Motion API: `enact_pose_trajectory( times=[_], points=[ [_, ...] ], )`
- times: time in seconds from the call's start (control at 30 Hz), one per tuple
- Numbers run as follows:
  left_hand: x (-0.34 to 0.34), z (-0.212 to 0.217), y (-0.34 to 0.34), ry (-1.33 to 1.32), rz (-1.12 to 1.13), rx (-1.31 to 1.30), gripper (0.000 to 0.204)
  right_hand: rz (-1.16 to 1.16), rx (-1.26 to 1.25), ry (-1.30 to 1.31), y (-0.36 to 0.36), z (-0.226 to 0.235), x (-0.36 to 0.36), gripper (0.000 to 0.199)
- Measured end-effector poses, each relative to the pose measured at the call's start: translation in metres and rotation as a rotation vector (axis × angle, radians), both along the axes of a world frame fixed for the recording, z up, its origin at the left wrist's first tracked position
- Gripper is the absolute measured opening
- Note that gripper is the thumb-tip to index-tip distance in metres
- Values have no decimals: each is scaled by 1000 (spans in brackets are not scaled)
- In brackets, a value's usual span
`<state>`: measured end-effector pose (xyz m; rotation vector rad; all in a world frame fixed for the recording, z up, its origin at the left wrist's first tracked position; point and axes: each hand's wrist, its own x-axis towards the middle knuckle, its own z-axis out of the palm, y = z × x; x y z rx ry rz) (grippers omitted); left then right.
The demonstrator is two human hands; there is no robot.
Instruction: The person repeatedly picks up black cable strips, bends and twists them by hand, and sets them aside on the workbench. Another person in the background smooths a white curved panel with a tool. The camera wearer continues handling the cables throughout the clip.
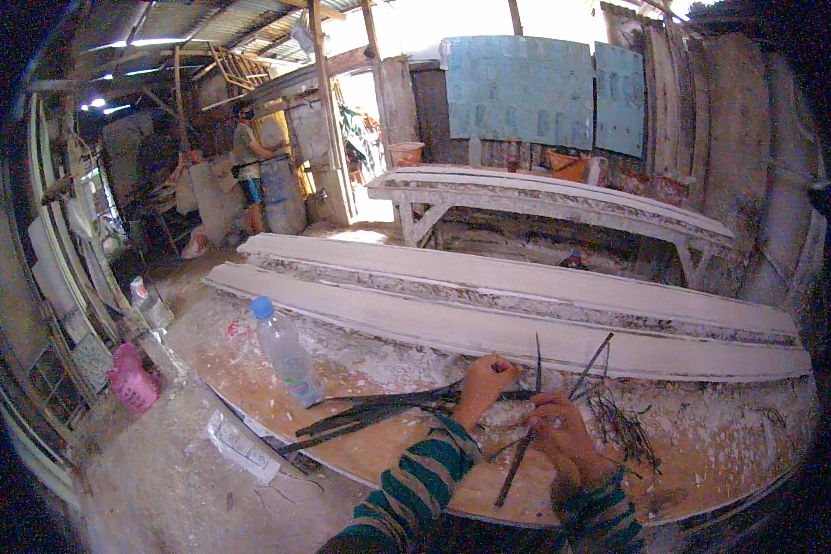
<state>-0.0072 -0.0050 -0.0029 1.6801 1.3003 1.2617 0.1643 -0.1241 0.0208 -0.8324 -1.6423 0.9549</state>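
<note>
My right hand [563,425] is closed round a thin dark strip [514,473], whose end sticks out below the fingers over the table. Other dark pieces show above that hand, one of them slanting up to the right. My left hand [485,388] has its fingers pinched together just left of the right one; whatever they hold is too small to make out. Beside the left wrist lies a bundle of long dark strips [369,411], fanning out leftward. A tangle of fine dark strands [630,429] rests to the right of my right hand.
A clear plastic bottle with a blue cap [286,355] stands on the plaster-spotted wooden table [711,443]. Long whitish boards [415,319] lie across its far side. Behind is a second white bench [545,198]. A pink container [134,379] is at left; a person [251,166] stands far back.
</note>
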Motion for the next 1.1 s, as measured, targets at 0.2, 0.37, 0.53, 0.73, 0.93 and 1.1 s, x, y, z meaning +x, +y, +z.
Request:
enact_pose_trajectory(
  times=[0.2, 0.37, 0.53, 0.73, 0.93, 1.1],
  points=[
    [-3, -7, 6, -35, 56, 108, 27, -152, 115, -209, 3, 4, -9, 18],
    [4, 6, -8, 125, 83, 171, 24, -280, -152, -101, -5, 10, -7, 25],
    [20, 12, -24, 43, -34, 195, 21, -78, -2, -199, -4, 15, -12, 25],
    [23, 7, -25, 79, -27, 263, 24, 39, -16, -103, -7, 11, -19, 21],
    [22, -5, -14, -3, -39, 229, 16, 26, -71, -180, -9, 16, -15, 13],
    [14, -10, 0, -131, -118, 233, 13, -70, 37, -95, 0, 13, -1, 10]
  ],
)
